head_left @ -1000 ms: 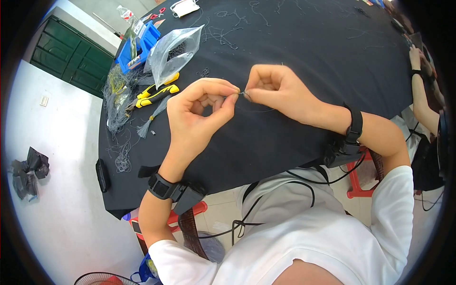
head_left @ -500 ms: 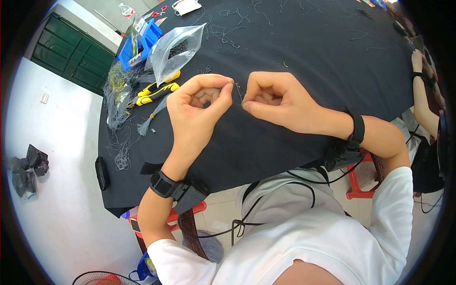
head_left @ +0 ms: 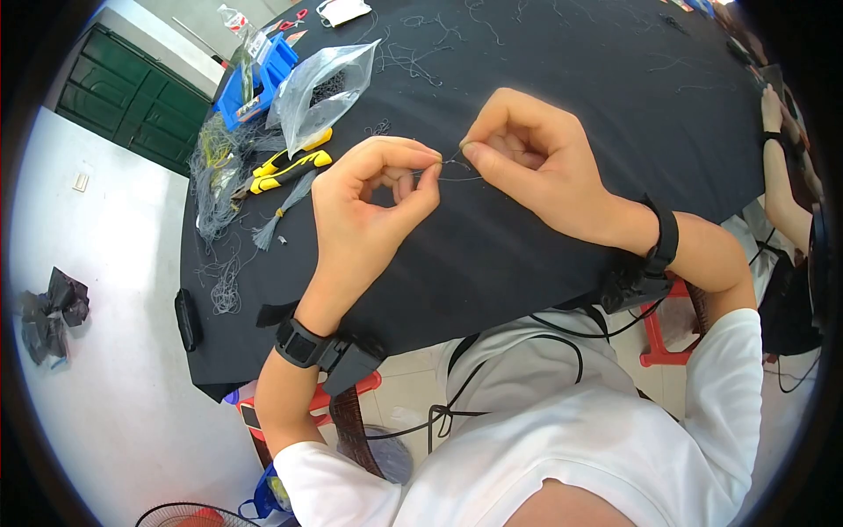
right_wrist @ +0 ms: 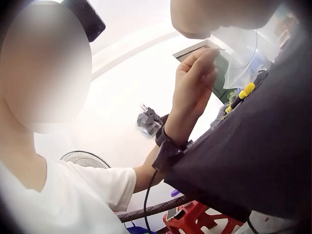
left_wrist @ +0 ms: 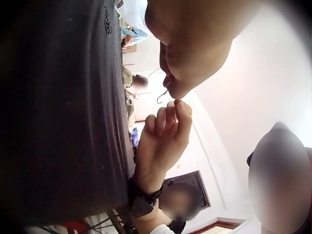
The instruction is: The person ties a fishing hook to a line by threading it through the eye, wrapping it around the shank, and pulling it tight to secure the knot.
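Over the black-covered table, my left hand (head_left: 362, 211) pinches a small dark fish hook (left_wrist: 160, 100) between thumb and index finger. Its curved bend sticks out from the fingertips in the left wrist view. My right hand (head_left: 555, 176), a short way to the right, pinches thin grey fishing line (head_left: 465, 178) with thumb and index finger. The line spans the small gap between both sets of fingertips, with a loose strand curving below. On both hands the other fingers are curled in. The knot area is too small to make out.
Left of the hands lie yellow-black pliers (head_left: 290, 178), a tied bundle of line (head_left: 279, 220) and a tangled heap of line (head_left: 215, 189). Behind them are a clear plastic bag (head_left: 329, 88) and a blue bin (head_left: 263, 83). Another person's arm (head_left: 777, 132) is at the far right.
The right hand first drew back slightly from the left fingertips, then rose up and to the right, widening the gap with line across it. The left hand has barely moved.
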Tool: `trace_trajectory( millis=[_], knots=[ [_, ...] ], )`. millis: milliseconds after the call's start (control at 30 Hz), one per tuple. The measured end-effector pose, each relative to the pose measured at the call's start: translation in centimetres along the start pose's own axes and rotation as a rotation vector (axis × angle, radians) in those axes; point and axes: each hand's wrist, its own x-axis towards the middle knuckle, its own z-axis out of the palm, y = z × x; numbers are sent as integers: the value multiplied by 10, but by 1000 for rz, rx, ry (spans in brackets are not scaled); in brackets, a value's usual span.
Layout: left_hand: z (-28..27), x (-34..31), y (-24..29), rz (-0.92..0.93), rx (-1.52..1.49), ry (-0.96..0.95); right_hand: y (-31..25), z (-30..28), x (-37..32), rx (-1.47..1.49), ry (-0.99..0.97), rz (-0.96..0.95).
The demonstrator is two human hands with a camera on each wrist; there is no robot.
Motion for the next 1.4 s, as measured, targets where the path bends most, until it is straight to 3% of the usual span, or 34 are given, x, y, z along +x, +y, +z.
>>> trace_trajectory(
  millis=[133,233,367,467,567,800,1033,1267,1400],
  knots=[
    [1,0,-3,8,-38,43,-1,1,-1,46,-12,14],
    [-1,1,-5,-43,-134,89,-3,0,-1,18,-167,98],
    [0,0,-1,-105,-257,100,10,4,-1,204,-281,254],
    [2,-2,1,-138,-326,80,16,5,1,315,-304,318],
    [4,-3,4,-144,-376,47,7,2,3,227,-252,425],
    [3,-2,-1,-151,-288,23,4,-5,7,265,-9,293],
    [2,-1,-3,-225,-235,116,14,-3,4,332,-145,166],
    [2,-1,-2,-192,-265,142,12,1,2,254,-348,284],
    [2,-2,0,-161,-280,108,18,3,2,255,-268,353]
  ],
)
